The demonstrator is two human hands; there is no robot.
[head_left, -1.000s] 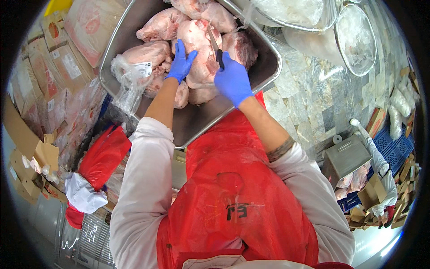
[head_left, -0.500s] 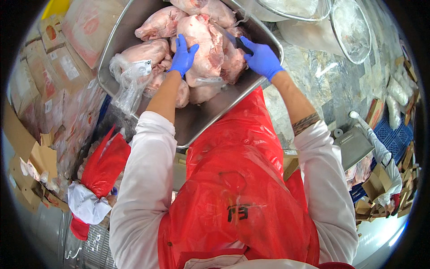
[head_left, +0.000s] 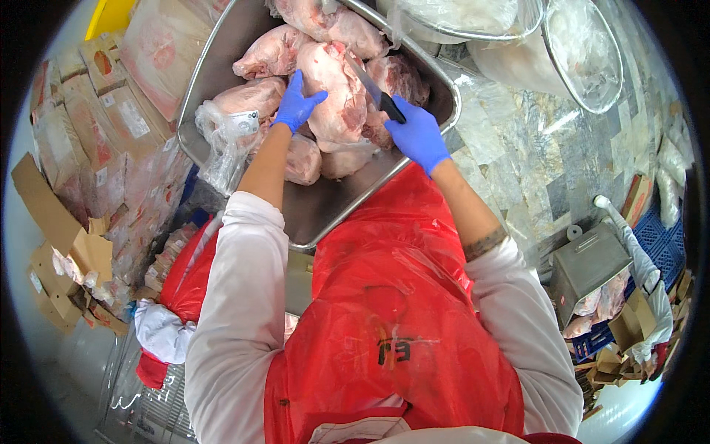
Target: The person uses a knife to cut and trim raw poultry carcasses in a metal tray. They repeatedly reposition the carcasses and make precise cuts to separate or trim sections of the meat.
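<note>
In my blue-gloved right hand [head_left: 420, 133] is a knife [head_left: 379, 95] with a black handle, fingers closed round it. Its blade slants up and left along the right side of a large pale piece of raw meat [head_left: 333, 85]. Against the left side of that piece rests my gloved left hand [head_left: 297, 103], thumb and fingers spread apart. Several more meat pieces [head_left: 274, 50] lie around it in a deep metal tub [head_left: 310, 211]. A crumpled clear plastic bag [head_left: 222, 144] with a white label sits at the tub's left side.
Beyond the tub's right rim stand round hoops holding clear plastic bags [head_left: 584, 55]. Stacked cartons [head_left: 122, 111] rise at the left. A co-worker in a red apron [head_left: 188, 277] is at lower left, another person's white sleeve [head_left: 629, 237] at right, beside a metal bin [head_left: 588, 259].
My right hand has drawn the knife down and left, so more of its blade shows along the meat. My left hand stays on the same piece.
</note>
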